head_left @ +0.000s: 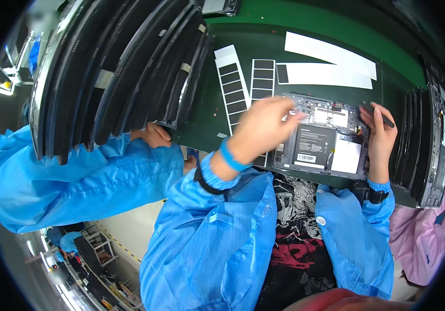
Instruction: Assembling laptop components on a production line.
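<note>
An opened laptop base (293,161) lies in front of me on the green work table, its inner side up. A black battery (313,145) with a printed label and a white panel (346,154) sit in its near half; circuit boards fill the far half. My left hand (268,124) is over the laptop's far left corner, slightly blurred, fingertips drawn together; whatever they pinch is too small to make out. At the laptop's right edge, my right hand (382,129) is closed around a slim dark pen-like tool (387,120), whose exact kind I cannot tell.
Strips of black rectangular stickers (233,85) and white sheets (331,54) lie beyond the laptop. Tall rows of dark laptop parts stand at left (124,67) and right (414,140). A co-worker's blue sleeve (87,181) reaches in from the left; a pink sleeve (419,233) shows at right.
</note>
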Action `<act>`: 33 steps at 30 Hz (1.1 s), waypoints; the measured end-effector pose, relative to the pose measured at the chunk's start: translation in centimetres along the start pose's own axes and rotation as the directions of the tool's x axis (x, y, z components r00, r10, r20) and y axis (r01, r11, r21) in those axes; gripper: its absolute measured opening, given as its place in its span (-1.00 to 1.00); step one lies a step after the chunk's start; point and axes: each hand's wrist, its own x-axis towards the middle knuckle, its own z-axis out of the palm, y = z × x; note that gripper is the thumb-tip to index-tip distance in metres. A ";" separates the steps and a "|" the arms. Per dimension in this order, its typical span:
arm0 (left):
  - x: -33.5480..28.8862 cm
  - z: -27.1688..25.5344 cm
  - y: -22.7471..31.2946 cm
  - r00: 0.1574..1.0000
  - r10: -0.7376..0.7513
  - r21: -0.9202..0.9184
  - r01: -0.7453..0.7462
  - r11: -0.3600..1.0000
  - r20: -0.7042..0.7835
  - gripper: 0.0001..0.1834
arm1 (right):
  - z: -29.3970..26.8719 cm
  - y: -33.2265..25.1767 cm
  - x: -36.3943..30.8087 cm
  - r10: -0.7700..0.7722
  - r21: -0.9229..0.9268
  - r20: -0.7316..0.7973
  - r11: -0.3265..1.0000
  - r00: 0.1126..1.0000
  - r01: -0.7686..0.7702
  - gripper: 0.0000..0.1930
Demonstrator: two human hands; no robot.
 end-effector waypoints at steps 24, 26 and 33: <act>-2.7 -1.6 -11.5 0.984 -0.077 0.398 0.135 0.907 -0.158 -0.25 | 23.7 2.3 2.6 -0.058 -0.442 0.412 0.860 0.909 0.256 -0.71; -2.7 -1.5 -11.7 0.986 -0.081 0.395 0.133 0.909 -0.146 -0.25 | 23.6 2.8 2.9 -0.055 -0.429 0.408 0.870 0.911 0.244 -0.71; -2.8 -0.9 -11.3 0.981 -0.090 0.422 0.156 0.893 -0.171 -0.29 | 23.6 3.0 3.1 -0.030 -0.459 0.409 0.857 0.912 0.234 -0.71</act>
